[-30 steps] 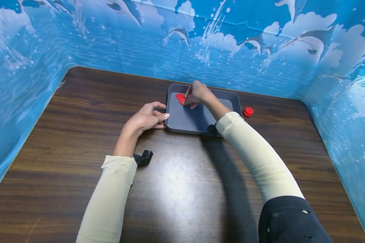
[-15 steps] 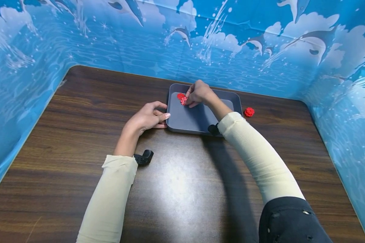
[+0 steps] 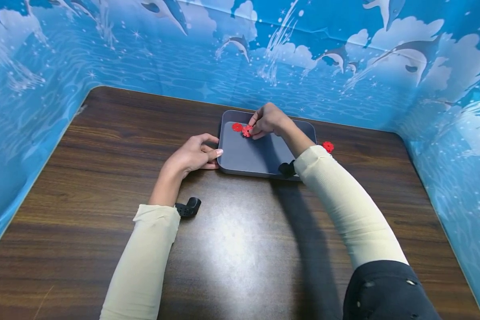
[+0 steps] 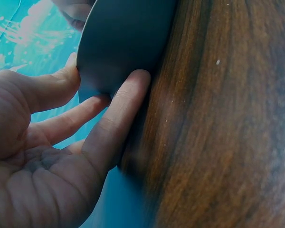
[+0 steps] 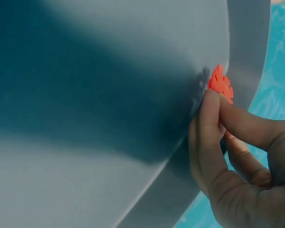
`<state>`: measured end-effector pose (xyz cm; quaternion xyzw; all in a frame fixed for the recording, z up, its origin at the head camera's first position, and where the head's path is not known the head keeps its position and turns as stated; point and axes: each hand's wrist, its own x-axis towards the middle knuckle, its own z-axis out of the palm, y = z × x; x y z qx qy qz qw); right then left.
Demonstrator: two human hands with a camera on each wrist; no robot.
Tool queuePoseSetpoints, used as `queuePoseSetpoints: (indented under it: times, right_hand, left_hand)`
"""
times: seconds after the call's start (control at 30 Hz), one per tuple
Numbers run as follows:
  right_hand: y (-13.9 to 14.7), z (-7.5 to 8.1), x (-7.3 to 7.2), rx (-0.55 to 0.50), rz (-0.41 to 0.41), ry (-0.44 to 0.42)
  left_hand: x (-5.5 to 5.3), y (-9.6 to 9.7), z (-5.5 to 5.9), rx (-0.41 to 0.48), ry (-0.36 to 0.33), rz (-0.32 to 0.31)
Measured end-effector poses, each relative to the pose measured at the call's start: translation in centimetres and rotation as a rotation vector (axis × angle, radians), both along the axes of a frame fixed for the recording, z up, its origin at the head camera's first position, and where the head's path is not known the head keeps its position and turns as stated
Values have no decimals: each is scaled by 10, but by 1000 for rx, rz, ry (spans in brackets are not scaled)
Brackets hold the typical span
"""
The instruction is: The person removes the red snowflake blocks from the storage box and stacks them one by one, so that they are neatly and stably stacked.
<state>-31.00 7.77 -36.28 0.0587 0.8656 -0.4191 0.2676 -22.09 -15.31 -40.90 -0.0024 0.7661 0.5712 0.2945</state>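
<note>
Between thumb and fingertips my right hand (image 3: pixel 269 120) pinches a red flower-shaped plastic piece (image 3: pixel 246 130), held over the far left part of a grey tray (image 3: pixel 244 155). In the right wrist view this piece (image 5: pixel 221 84) stands on edge, its lower part hidden by the fingers. Just left of it a second red flower-shaped piece (image 3: pixel 237 127) lies flat in the tray. My left hand (image 3: pixel 192 155) rests at the tray's left side. In the left wrist view its fairly straight fingers (image 4: pixel 118 114) touch the outer wall, with the thumb up by the rim.
Outside the tray to the right, another red flower-shaped piece (image 3: pixel 328 146) lies on the dark wood table (image 3: pixel 104 146), partly covered by the right sleeve. A blue dolphin-print cloth (image 3: pixel 164 58) rises behind the table and along its sides.
My right hand has moved slightly right with the pinched red piece, away from the piece lying in the tray. The left hand and the tray have stayed put.
</note>
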Motion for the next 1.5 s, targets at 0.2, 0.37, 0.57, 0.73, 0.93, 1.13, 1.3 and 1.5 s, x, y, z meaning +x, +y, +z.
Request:
queuePoseSetpoints:
  times: [0.2,0.37,0.57,0.73,0.93,1.13,1.3,1.5]
  right_hand:
    - [17,12,-2,22,-19,-16]
    - [39,25,-2,61,-18,-26]
    - [71,39,-2,129,-27,-41]
    - [106,48,-1,151,-29,-62]
    - [151,52,4,259,-2,-53]
    - [190,45,11,331,-20,-60]
    - [216,36,18,173,-154,-150]
    - [231,18,29,70,-207,-187]
  left_hand:
    - [1,-2,1,1,3,-1]
    - [1,-2,0,3,5,4]
    - [1,-3,-2,-4,4,6]
    - [3,-3,0,-2,7,7]
    - [3,-3,2,-1,4,8]
    - [3,-2,2,3,7,5]
    - [3,-2,3,-2,10,-1]
    - [2,0,3,-8,9,-1]
